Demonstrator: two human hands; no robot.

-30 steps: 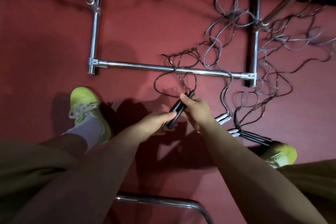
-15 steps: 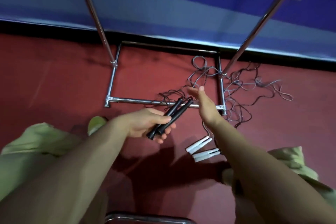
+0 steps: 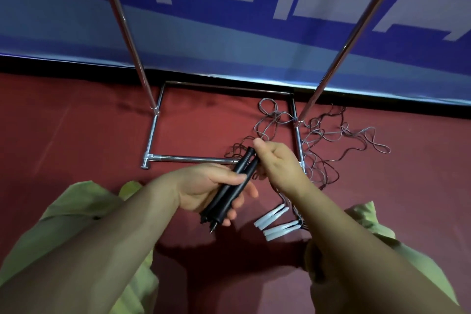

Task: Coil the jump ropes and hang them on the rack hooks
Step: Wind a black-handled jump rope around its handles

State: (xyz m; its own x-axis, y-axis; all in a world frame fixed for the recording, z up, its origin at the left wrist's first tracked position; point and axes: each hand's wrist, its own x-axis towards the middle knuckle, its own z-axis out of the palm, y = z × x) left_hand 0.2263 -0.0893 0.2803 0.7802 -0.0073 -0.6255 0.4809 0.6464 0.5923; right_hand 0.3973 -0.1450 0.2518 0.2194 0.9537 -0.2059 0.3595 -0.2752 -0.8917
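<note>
My left hand (image 3: 204, 186) grips a pair of black jump rope handles (image 3: 229, 191) held side by side, their tips pointing up and away. My right hand (image 3: 277, 160) is curled at the top end of those handles, pinching the thin dark rope where it leaves them. A tangle of dark and grey ropes (image 3: 313, 140) lies on the red floor around the rack's right leg. Several white handles (image 3: 275, 222) lie on the floor under my right forearm. The chrome rack (image 3: 188, 159) stands in front of me; its hooks are out of view.
Two chrome uprights (image 3: 119, 23) rise from the rack's floor frame toward the top edge. A blue and white banner wall (image 3: 229, 20) stands right behind it. My knees in green trousers (image 3: 84, 214) flank the view, with a yellow shoe (image 3: 130, 187) by the left one.
My head has lifted, so the wall came into view. My right hand let go, opened beside the handle tips, then closed on the rope at the top of the handles. My left hand keeps the handles.
</note>
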